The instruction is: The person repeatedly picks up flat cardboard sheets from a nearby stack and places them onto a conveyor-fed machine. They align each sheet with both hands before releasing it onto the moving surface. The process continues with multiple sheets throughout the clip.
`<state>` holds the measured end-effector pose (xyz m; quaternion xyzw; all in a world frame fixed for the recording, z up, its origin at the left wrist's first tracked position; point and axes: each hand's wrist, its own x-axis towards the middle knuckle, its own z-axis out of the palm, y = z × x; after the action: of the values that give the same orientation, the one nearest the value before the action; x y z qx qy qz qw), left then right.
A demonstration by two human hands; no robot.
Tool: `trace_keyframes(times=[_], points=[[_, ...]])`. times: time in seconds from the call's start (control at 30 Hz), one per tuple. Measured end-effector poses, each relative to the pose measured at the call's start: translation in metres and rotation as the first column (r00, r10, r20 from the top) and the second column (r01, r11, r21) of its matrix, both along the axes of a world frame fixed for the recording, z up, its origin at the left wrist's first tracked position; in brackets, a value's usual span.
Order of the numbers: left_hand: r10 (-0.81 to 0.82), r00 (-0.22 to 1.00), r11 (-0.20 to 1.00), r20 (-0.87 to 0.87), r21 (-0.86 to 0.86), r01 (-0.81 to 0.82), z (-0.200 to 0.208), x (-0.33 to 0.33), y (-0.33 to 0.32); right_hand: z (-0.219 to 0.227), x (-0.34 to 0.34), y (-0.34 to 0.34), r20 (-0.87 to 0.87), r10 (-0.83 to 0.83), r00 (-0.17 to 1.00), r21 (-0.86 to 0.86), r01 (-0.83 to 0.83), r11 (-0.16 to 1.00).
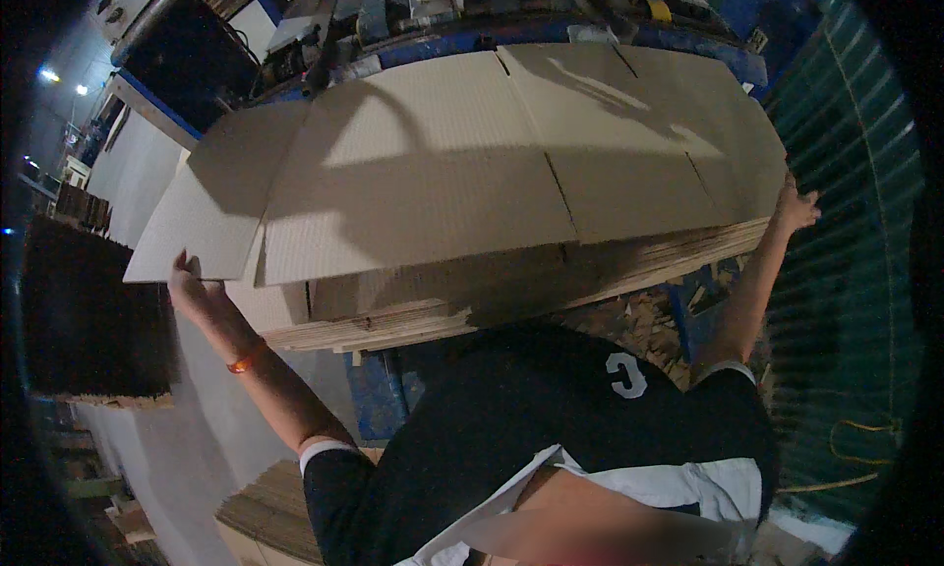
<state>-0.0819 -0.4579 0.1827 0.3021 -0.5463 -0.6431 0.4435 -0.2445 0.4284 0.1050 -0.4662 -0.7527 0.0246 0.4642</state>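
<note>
A large flat cardboard box blank [413,173], brown with cut slots and crease lines, spans the view in front of me. Its left panel is lifted at the near corner, where my left hand [197,289] pinches the edge between thumb and fingers. At the far right end, my right hand [798,210] rests against the side edge, its fingers apart and pointing outward. Beneath this sheet lies a stack of similar cardboard blanks [433,325], its layered edges facing me.
Behind the sheet stands a blue machine [551,35]. A green corrugated wall [846,271] runs close along the right. Dark stacked cardboard [93,310] stands at left, and another cardboard stack [270,512] lies low on the left. Cardboard scraps [629,335] lie beneath the stack.
</note>
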Motion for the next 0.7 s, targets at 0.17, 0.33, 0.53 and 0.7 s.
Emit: trace_keyframes(times=[0.17, 0.33, 0.53, 0.7], points=[[-0.081, 0.99, 0.992, -0.114, 0.086, 0.091, 0.005, -0.004, -0.024, -0.007, 0.004, -0.005, -0.629, 0.318, 0.709, -0.37, -0.633, 0.68], [-0.144, 0.983, 0.985, -0.111, -0.106, 0.132, 0.003, 0.019, 0.029, 0.075, 0.038, -0.066, -0.841, 0.532, 0.095, 0.031, -0.974, 0.223], [-0.21, 0.963, 0.913, 0.169, -0.318, 0.255, -0.045, 0.077, 0.136, 0.055, 0.15, -0.205, -0.099, 0.948, 0.304, 0.011, -0.952, 0.306], [-0.399, 0.67, 0.097, 0.626, -0.698, 0.71, -0.064, 0.045, 0.199, 0.002, 0.147, -0.25, 0.431, 0.858, -0.28, -0.132, -0.96, -0.246]])
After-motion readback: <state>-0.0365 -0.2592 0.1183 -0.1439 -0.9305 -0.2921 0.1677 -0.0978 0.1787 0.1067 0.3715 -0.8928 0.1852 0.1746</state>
